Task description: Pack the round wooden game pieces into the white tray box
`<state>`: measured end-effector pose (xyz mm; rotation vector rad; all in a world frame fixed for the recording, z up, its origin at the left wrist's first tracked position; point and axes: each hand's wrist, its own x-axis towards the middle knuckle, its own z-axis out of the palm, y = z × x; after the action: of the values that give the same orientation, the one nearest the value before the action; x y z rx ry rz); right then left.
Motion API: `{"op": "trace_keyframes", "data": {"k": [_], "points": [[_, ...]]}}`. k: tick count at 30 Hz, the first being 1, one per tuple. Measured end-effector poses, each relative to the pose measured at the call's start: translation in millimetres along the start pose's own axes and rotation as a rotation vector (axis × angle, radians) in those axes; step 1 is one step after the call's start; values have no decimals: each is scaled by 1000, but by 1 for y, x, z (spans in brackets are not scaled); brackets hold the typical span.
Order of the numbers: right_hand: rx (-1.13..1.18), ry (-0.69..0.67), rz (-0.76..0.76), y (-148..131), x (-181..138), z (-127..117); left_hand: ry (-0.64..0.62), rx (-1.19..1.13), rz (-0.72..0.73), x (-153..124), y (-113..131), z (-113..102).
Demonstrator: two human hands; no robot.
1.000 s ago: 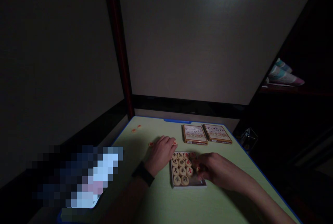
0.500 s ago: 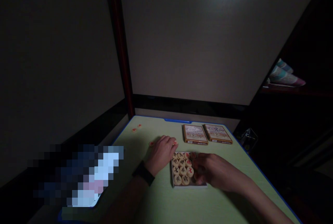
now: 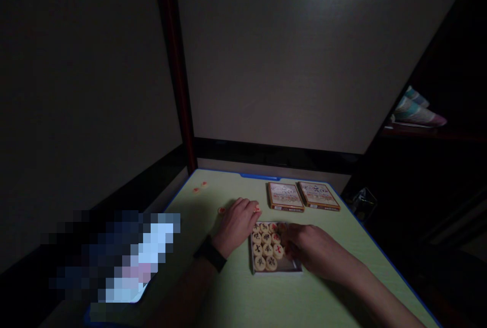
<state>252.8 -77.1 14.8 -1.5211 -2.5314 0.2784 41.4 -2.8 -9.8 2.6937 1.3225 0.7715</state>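
Observation:
An open box [image 3: 279, 272] on the table holds several round wooden Chinese chess pieces [image 3: 267, 250] with black and red characters, set in rows. My right hand [image 3: 306, 247] reaches over the box's right side, fingers pinched round a Chinese chess piece [image 3: 282, 227] in shadow near its upper right corner; the fingers largely hide it. Just beyond the box's upper left corner, my left hand [image 3: 238, 221] has its fingers closed on a red-marked Chinese chess piece [image 3: 257, 208]. Another red piece [image 3: 221, 210] lies beside the left hand's outer edge.
Two closed, printed boxes [image 3: 286, 197] [image 3: 318, 195] lie at the back right. Two small red-marked pieces [image 3: 196, 190] [image 3: 204, 184] rest at the back left. A pixelated bright object [image 3: 152, 252] is at the left edge. Walls stand behind the blue-edged green table [image 3: 236, 297].
My right hand has shifted slightly up and back within the box, showing more of its bare lower right floor. My left hand stays in place, its piece a little more visible.

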Motion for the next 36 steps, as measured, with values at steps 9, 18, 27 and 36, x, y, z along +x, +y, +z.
{"op": "trace_keyframes", "data": {"k": [9,18,27,36], "points": [[65,77,-12,-2,0,-6,37,-217,-25,0,3,-1],[19,308,-125,-2,3,0,-216,-1190,-225,5,14,14],[88,526,-255,-1,4,10,-307,-1231,-280,3,16,9],[236,586,-302,-8,8,10,-274,-1279,-319,5,14,11]]}}
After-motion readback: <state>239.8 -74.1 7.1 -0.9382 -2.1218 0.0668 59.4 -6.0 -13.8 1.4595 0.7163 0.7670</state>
